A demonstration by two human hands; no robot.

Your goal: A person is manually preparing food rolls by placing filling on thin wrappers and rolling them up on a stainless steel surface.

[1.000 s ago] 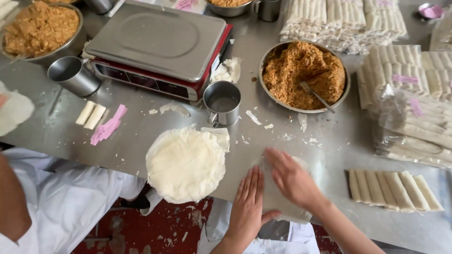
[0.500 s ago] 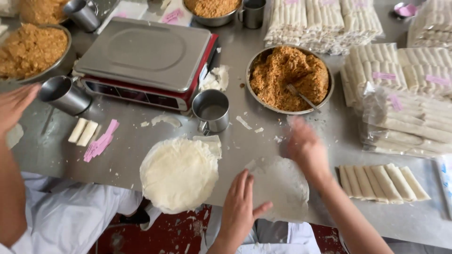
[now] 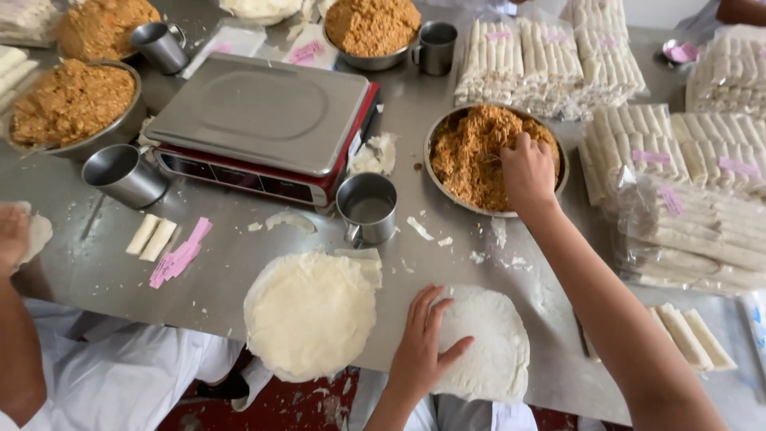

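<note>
Head view: the left hand (image 3: 424, 345) lies flat, fingers spread, pressing nothing between them, on the left edge of a thin round white pastry wrapper (image 3: 488, 345) spread on the grey steel surface (image 3: 239, 263) at about six o'clock. The right hand (image 3: 527, 172) reaches to one o'clock into a round metal bowl of brown shredded filling (image 3: 467, 160); its fingers curl down into the filling, and whether they pinch any cannot be told. At seven o'clock from the bowl stands a small steel cup (image 3: 367, 207), and at eight o'clock from the flat wrapper sits a stack of round white wrappers (image 3: 309, 313). A red-sided scale with a steel pan (image 3: 263, 120) stands at eleven o'clock. Bundles of rolled white pastries (image 3: 678, 183) fill the three o'clock side. Another person's hand (image 3: 12, 235) shows at nine o'clock.

The wrapper looks light, limp and easily torn; it is probably best lifted by its rim with flat fingers. The filling seems loose and crumbly.
</note>
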